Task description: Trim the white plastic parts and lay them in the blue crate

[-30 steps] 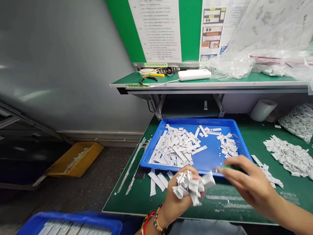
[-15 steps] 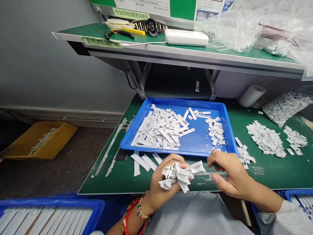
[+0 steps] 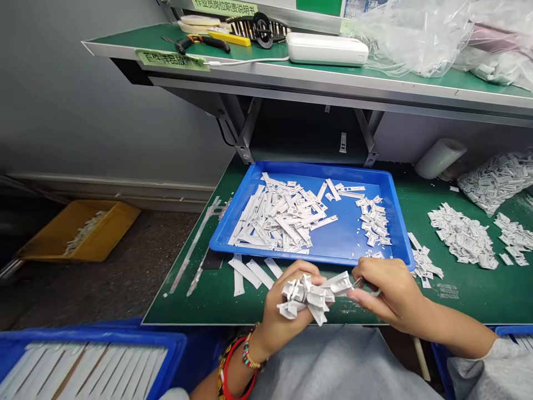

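Note:
My left hand (image 3: 287, 305) is wrapped round a bunch of white plastic parts (image 3: 312, 297), their ends fanned out toward me. One part sticks out to the right. At that part's end, my right hand (image 3: 385, 291) is closed on a small thin object (image 3: 357, 283) that I cannot make out clearly. Both hands are over the front edge of the green table (image 3: 195, 316). Behind them lies a blue tray (image 3: 325, 258) with a large pile of long white strips (image 3: 278, 216) on its left and small white pieces (image 3: 373, 222) on its right.
Several strips (image 3: 250, 273) lie before the tray. Piles of small white parts (image 3: 462, 233) and a filled clear bag (image 3: 495, 180) are at the right. A shelf (image 3: 266, 83) overhangs the back. Blue bins (image 3: 177, 355) stand low at the left and right, a yellow bin (image 3: 100, 239) on the floor.
My right hand's fingertips have closed up and come nearer to the part jutting from the bunch. The view has shifted slightly, so the shelf sits higher and the table things a little further right.

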{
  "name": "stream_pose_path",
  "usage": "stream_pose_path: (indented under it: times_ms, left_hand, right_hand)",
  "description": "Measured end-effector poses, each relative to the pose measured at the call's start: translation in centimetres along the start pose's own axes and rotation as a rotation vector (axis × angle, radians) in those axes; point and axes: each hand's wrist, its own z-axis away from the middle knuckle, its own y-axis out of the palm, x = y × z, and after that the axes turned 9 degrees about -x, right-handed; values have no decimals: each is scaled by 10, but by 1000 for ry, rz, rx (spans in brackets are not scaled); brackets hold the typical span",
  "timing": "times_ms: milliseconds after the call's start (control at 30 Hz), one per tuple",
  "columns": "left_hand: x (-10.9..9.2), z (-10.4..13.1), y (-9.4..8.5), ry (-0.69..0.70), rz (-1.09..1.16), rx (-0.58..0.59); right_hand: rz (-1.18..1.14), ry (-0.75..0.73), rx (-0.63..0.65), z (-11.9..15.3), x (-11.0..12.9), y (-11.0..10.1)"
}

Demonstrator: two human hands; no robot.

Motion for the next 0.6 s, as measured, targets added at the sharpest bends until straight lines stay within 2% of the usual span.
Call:
stream_pose_path:
  times_ms: [267, 467, 600]
  left_hand:
    - [2, -2, -2, 7, 22, 0]
    - [6, -4, 2, -17, 12, -71]
    - [9, -7, -2, 7, -24, -96]
  right_hand:
    - [21, -23, 70, -9, -2, 0]
    - [35, -78, 63, -1, 1, 1]
    - [33, 19, -4, 3, 3, -2]
